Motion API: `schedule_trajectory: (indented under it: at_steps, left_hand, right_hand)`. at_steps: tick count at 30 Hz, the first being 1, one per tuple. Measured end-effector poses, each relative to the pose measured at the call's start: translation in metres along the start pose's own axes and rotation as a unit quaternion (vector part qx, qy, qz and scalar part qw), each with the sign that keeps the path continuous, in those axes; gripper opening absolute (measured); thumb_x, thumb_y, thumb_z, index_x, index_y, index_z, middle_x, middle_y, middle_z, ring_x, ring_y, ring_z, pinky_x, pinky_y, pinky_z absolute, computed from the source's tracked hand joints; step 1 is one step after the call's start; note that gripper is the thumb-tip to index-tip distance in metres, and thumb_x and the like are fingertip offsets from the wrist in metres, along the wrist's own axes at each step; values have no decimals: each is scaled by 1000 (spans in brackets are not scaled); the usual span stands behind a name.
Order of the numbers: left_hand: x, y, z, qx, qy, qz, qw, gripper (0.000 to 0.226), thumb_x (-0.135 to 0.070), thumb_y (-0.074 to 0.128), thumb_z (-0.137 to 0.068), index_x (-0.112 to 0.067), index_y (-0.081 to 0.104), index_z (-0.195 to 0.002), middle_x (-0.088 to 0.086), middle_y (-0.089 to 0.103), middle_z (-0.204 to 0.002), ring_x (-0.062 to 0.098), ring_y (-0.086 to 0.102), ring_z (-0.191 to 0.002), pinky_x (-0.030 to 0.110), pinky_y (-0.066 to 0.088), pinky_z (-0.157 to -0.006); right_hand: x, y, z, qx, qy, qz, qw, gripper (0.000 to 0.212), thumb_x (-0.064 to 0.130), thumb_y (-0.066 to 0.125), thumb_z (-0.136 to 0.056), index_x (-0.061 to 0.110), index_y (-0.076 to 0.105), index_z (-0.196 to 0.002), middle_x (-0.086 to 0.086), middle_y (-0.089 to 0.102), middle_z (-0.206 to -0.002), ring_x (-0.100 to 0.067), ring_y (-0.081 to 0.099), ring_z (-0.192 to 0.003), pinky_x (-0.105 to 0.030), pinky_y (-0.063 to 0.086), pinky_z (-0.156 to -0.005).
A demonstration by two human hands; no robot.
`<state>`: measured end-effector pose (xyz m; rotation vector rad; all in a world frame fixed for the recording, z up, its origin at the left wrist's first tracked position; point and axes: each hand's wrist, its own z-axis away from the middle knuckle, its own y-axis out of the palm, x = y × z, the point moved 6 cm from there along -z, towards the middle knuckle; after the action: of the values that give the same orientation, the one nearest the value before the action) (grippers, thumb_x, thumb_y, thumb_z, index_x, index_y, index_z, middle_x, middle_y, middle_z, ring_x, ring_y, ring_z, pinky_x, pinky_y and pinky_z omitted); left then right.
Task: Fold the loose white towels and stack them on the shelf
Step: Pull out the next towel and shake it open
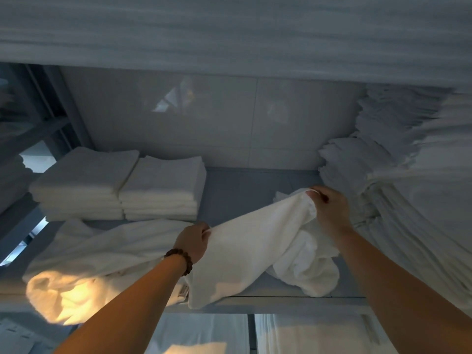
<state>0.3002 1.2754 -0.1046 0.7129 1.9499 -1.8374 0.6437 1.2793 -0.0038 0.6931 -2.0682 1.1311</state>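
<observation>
Right hand: the right hand (330, 210) pinches a corner of the loose towel (258, 241), raised over the shelf (281, 301).
Left hand: the left hand (192, 241), a bead bracelet (180, 260) at the wrist, is closed on the same towel's edge, so the cloth stretches between both hands.
Towel in hand: unfolded, its free end bunched on the shelf board below the right hand.
Still loose: a second rumpled towel (84, 274) lies at the shelf's front left, spilling over the lip.
Done: two folded stacks (120, 185) sit side by side at the back left.
Judgement: partly done; at least two towels left to fold.
Surface: a grey shelf board, bare in the middle.
Room: a dim linen store; a tall linen pile (383, 159) stands at the right, more white linen lies on the tier above and below, and a glossy wall (204, 116) stands behind.
</observation>
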Motion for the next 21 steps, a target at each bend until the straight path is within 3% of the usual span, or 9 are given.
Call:
schedule_trajectory:
  at_steps: [4, 9, 14, 18, 21]
  left_hand:
    - [-2, -18, -9, -83, -36, 70, 993, 10, -21, 50, -94, -13, 54, -91, 3, 59, -77, 26, 57, -73, 30, 39, -61]
    - [0, -44, -26, -112, -42, 46, 992, 9, -18, 52, -93, -13, 59, -89, 5, 63, -82, 22, 55, -75, 29, 41, -66]
    - [0, -83, -34, -192, -16, 67, 979, 11, -8, 54, -91, -7, 61, -82, 11, 65, -81, 26, 57, -75, 27, 39, -67]
    - [4, -117, -39, -249, -20, 70, 966, 12, -8, 52, -92, -7, 62, -86, 10, 65, -84, 18, 51, -75, 25, 36, -67]
    - [17, -136, -36, -281, -49, 76, 955, 12, -9, 50, -92, -7, 61, -88, 10, 63, -84, 20, 51, -75, 27, 36, -67]
  right_hand:
    - [-18, -7, 0, 1, 10, 39, 999, 17, 16, 57, -91, 7, 70, -96, -10, 69, -86, -24, 61, -77, -32, 48, -71]
    - [-36, -16, 1, -15, 23, 93, 995, 23, 9, 48, -95, 5, 69, -104, -18, 65, -102, -31, 61, -92, -32, 46, -82]
    - [-40, -9, 10, 29, -42, 252, 966, 20, -5, 50, -88, -5, 66, -100, -24, 58, -99, -38, 57, -84, -42, 50, -72]
    - [-53, 1, 10, 32, 22, 275, 961, 19, 1, 52, -86, -5, 65, -99, -24, 61, -100, -38, 59, -82, -37, 44, -67]
    - [-51, 11, 10, 19, 74, 225, 971, 23, 5, 51, -88, -2, 65, -106, -22, 66, -103, -37, 62, -91, -36, 47, -75]
